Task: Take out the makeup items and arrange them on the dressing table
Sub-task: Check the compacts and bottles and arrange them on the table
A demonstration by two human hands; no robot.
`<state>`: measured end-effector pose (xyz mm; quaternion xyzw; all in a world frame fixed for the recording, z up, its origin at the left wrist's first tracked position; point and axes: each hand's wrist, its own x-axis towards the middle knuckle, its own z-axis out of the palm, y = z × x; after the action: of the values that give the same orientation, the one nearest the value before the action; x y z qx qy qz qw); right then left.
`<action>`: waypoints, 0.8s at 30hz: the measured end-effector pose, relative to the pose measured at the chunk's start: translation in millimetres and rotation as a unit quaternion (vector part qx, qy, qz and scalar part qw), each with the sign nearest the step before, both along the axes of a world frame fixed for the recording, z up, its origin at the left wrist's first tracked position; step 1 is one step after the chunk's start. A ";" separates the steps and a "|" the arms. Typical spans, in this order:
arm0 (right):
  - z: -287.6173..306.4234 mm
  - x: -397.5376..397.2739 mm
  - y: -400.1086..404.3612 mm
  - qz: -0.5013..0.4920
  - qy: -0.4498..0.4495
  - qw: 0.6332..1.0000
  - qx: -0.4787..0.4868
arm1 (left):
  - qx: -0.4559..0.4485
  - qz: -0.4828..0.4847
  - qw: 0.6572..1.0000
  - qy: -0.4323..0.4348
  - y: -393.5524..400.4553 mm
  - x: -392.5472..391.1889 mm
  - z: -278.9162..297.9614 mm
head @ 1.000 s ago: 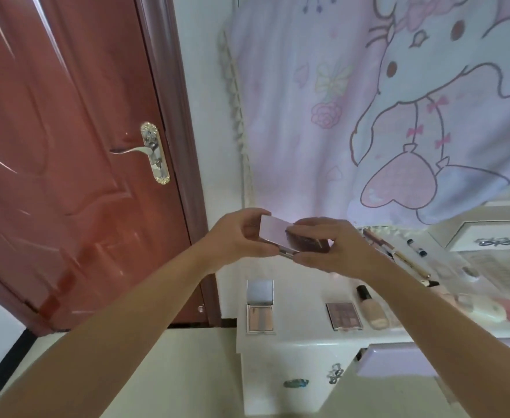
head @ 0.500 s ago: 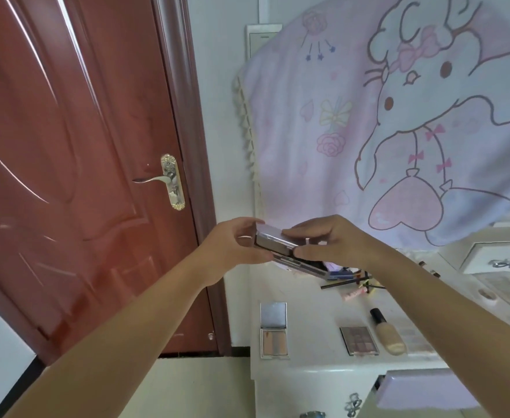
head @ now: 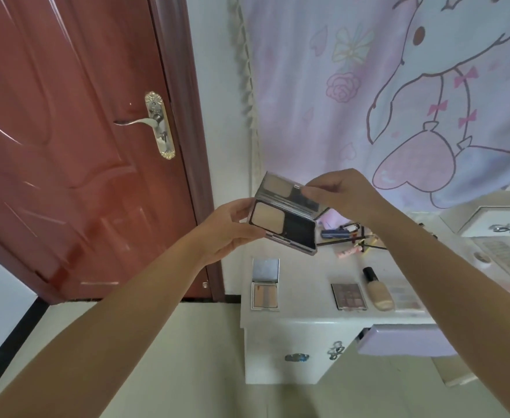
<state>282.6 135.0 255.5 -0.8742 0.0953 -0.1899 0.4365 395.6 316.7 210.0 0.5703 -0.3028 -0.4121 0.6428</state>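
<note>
A powder compact (head: 283, 223) hangs open in the air above the left end of the white dressing table (head: 305, 319). My left hand (head: 229, 227) grips its base from the left. My right hand (head: 338, 191) pinches the raised mirrored lid at its right edge. On the table lie an open mirrored palette (head: 265, 285), an eyeshadow palette (head: 349, 296), a foundation bottle (head: 377, 291) on its side, and several pencils and tubes (head: 350, 236) further back.
A red-brown door (head: 66, 146) with a metal handle (head: 145, 122) stands at the left. A cartoon-print cloth (head: 398, 101) hangs behind the table. A lilac drawer (head: 404, 340) is pulled out at the table's front. More items lie on the table's right end (head: 507, 260).
The compact was shut between both hands; its lid is now lifted open by my right hand. The view has shifted closer and slightly down.
</note>
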 end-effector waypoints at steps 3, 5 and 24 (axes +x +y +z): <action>-23.3 1.7 -13.3 -0.038 0.008 0.998 -0.040 | 0.033 -0.018 0.999 0.013 -10.9 -4.7 -22.6; -43.9 3.3 -25.2 -0.039 0.047 0.997 -0.054 | 0.085 -0.022 0.996 0.003 -22.4 -9.9 -43.5; -234.6 36.7 -118.6 0.144 0.311 0.934 -0.100 | 0.451 0.108 0.880 -0.105 -122.7 -61.3 -215.2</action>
<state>319.3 16.4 21.0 -0.9329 0.0800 0.1481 0.3185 334.3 194.0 -5.2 0.8675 -0.0867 -0.3698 0.3212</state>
